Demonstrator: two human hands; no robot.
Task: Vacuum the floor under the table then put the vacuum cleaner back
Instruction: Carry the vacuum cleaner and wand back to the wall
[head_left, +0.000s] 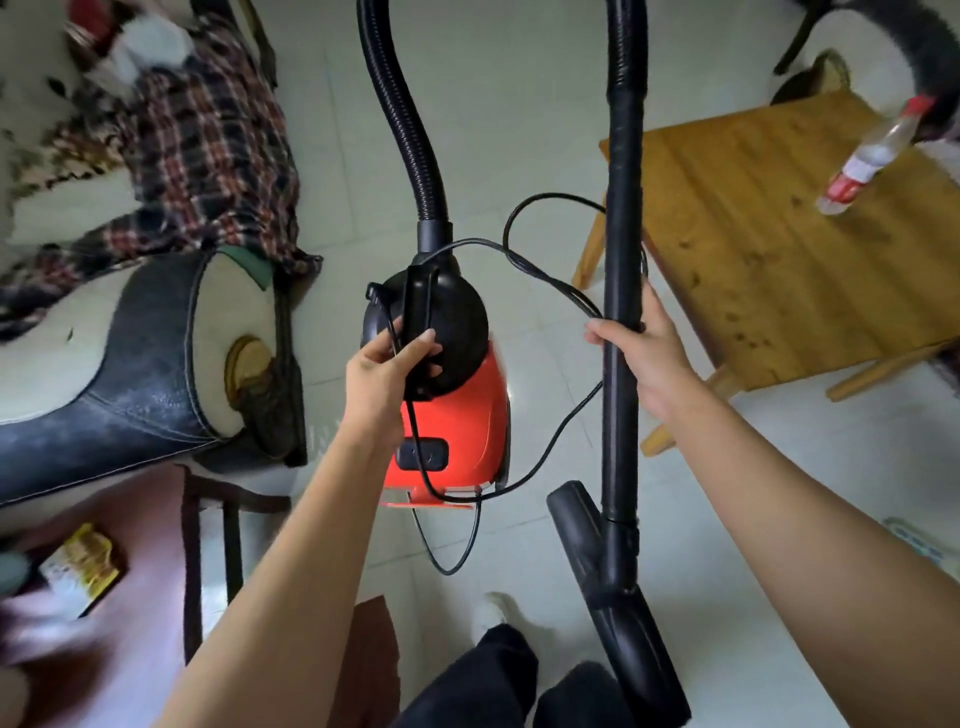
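Left hand (387, 366) is gripping handle (418, 299) of likely-heavy canister vacuum (460, 431) | right hand (641, 351) is clasping stiff wand (623, 208) beside wooden table (779, 234)

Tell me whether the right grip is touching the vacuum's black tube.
Touching. The head view shows the right grip wrapped round the black tube, thumb on one side and fingers on the other.

A lived-in home, most likely a sitting room; a sofa (130, 374) in black leather with cream cushions stands on the left, a plaid cloth (218, 150) thrown over it; pale floor tiles (519, 104) run throughout; a low wooden surface (769, 270) carries a plastic bottle (872, 156) with a red label; a small red vacuum cleaner (457, 431) of the household kind sits on the floor.
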